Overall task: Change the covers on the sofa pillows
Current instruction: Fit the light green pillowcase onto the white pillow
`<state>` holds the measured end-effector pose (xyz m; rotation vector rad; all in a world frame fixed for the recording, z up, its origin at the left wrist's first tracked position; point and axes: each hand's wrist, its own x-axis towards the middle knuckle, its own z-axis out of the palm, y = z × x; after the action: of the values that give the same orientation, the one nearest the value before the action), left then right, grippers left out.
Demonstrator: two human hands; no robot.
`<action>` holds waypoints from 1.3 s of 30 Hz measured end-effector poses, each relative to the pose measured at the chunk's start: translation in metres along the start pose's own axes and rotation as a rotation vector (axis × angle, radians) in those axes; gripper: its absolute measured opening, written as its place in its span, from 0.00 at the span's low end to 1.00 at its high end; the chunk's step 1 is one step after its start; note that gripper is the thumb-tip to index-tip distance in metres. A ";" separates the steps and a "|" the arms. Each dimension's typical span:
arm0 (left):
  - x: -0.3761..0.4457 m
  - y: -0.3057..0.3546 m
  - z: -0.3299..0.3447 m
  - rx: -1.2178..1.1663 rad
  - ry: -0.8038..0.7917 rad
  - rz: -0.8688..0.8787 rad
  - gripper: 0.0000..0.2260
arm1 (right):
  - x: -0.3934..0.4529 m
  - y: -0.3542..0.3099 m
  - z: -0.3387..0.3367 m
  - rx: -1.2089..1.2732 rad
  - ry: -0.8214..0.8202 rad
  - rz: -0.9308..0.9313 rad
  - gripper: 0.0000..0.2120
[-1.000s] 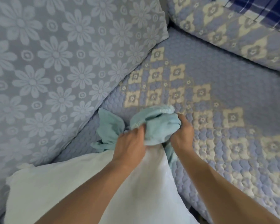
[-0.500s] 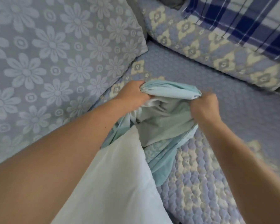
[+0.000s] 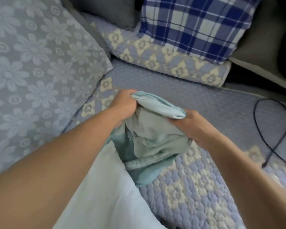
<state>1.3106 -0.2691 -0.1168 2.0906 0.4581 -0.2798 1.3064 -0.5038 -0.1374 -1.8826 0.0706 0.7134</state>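
Teal pillow cover (image 3: 149, 138), bunched, gripped in left hand (image 3: 124, 104) and right hand (image 3: 190, 124), above white pillow (image 3: 106, 187).

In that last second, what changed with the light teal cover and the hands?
Both hands, left and right, lifted the bunched light teal fabric cover off the quilted sofa seat and drew its mouth apart. They kept gripping it throughout; the white pillow insert stayed below, uncovered.
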 end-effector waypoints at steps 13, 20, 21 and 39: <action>-0.096 -0.036 0.091 0.842 -0.037 0.102 0.08 | -0.088 0.078 0.025 -0.521 0.382 -0.004 0.06; -0.102 -0.040 0.083 0.511 -0.215 0.019 0.11 | -0.105 0.086 0.023 -0.030 0.073 0.155 0.03; -0.102 -0.036 0.083 0.416 -0.253 -0.035 0.11 | -0.104 0.081 0.022 -0.016 0.060 0.159 0.03; -0.108 -0.039 0.093 1.040 -0.099 0.197 0.09 | -0.097 0.093 0.054 -0.471 0.082 -0.066 0.09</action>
<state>1.1949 -0.3520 -0.1559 3.0801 0.0067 -0.5873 1.1693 -0.5239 -0.1790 -2.3513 -0.1173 0.6442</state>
